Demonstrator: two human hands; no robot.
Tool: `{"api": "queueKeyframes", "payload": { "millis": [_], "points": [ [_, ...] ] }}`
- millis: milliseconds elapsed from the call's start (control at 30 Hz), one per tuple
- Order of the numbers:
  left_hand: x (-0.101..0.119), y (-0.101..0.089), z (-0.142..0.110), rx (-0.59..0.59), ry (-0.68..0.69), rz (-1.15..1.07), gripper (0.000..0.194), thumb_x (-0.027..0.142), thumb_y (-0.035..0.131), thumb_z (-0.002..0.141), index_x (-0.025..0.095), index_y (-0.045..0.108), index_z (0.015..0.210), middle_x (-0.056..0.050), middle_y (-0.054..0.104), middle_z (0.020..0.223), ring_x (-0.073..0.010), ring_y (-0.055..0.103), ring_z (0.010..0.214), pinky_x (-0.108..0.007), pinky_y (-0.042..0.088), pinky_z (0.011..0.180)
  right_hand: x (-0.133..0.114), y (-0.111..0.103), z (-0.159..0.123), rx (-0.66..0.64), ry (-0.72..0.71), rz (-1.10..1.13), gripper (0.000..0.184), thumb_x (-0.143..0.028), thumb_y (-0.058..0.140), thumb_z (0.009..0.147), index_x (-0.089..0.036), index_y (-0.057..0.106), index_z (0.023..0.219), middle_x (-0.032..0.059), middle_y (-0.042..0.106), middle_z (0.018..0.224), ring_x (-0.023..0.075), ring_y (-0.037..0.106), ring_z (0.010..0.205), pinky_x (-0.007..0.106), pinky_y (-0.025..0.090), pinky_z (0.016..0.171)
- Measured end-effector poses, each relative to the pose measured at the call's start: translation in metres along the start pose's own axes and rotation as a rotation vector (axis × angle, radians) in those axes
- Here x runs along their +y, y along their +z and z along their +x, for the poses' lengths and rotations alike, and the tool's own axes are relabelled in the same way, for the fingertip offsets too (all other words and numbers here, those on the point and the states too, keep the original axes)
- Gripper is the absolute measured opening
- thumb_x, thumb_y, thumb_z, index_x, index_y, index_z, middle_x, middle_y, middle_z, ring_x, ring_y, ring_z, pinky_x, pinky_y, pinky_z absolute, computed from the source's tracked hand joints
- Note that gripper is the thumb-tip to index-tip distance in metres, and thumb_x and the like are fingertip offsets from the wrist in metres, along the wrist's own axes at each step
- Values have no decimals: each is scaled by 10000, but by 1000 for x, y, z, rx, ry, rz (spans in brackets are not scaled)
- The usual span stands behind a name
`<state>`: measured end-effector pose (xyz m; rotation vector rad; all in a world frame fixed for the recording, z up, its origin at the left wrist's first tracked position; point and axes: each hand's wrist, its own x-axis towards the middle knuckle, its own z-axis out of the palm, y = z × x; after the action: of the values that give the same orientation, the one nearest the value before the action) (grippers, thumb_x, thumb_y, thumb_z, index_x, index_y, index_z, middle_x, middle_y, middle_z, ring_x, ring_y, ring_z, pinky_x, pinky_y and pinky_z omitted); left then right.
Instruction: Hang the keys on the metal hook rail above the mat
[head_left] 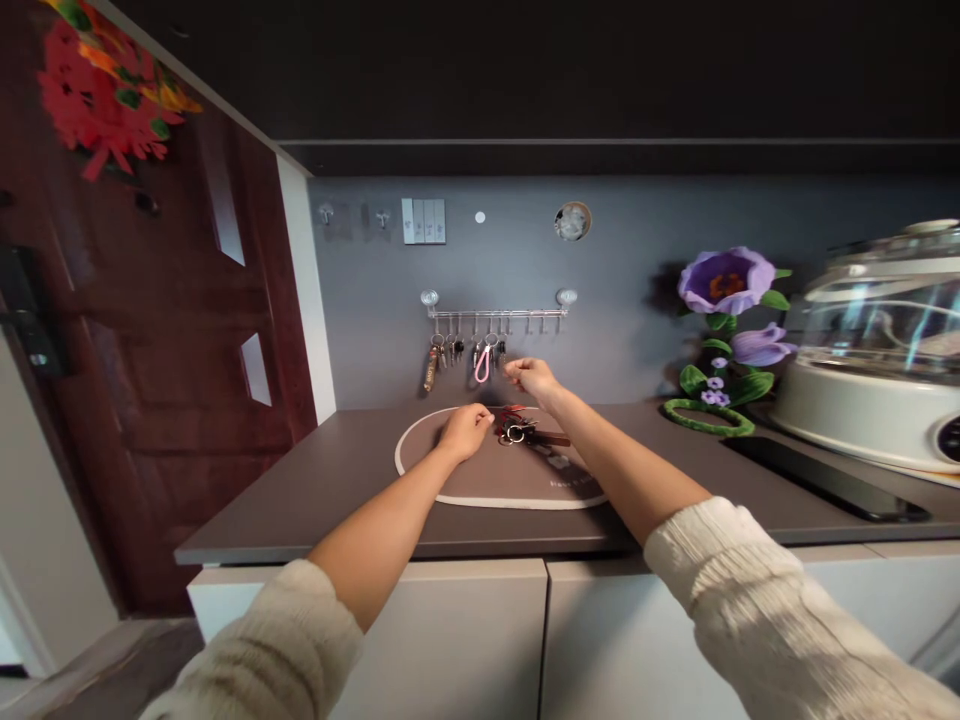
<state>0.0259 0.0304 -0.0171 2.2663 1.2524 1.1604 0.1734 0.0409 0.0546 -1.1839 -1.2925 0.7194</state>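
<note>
My right hand (529,379) is raised in front of the wall, its fingertips pinched together beside the lower end of a dark key (502,349) on the hook rack (499,314). Whatever is between those fingers is too small to make out. Low over the oval brown mat (424,455) is my left hand (466,431), fingers curled closed; their inner side is hidden. Just right of it lies a pile of keys (514,432) with metal rings and reddish and brown parts. Several key bunches (448,348) hang from the rack, and a pink strap loop (482,364) hangs among them.
A purple flower ornament (726,285) with a green base stands on the right, near a white appliance with a clear cover (862,405). A black phone (829,480) lies before them. Overhead is a dark cabinet (570,70); a dark red door (172,420) is at left.
</note>
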Motion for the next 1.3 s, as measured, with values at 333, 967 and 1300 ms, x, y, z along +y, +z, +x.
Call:
{"api": "queueKeyframes", "payload": {
  "millis": [333, 967, 1300],
  "points": [
    [-3, 0, 2, 57, -64, -66, 149, 228, 489, 789, 143, 604, 748, -19, 627, 684, -116, 566, 659, -219, 398, 609, 37, -9, -8, 12, -94, -591, 38, -167, 662, 602, -178, 626, 594, -18, 584, 545, 93, 503, 532, 207, 368, 570],
    [0, -4, 0, 63, -112, -54, 160, 234, 498, 793, 138, 626, 791, -25, 637, 718, -106, 544, 636, -211, 391, 612, 45, -12, -4, -101, -84, -602, 137, -49, 696, 487, -178, 653, 507, -25, 562, 430, 99, 510, 476, 206, 378, 545],
    [0, -5, 0, 62, -105, -49, 169, 237, 485, 791, 136, 620, 783, -18, 626, 692, -101, 525, 603, -206, 363, 572, 30, -11, -8, -98, -125, -542, 65, -118, 621, 625, -160, 656, 658, -6, 615, 565, 93, 517, 515, 196, 372, 526]
  ]
}}
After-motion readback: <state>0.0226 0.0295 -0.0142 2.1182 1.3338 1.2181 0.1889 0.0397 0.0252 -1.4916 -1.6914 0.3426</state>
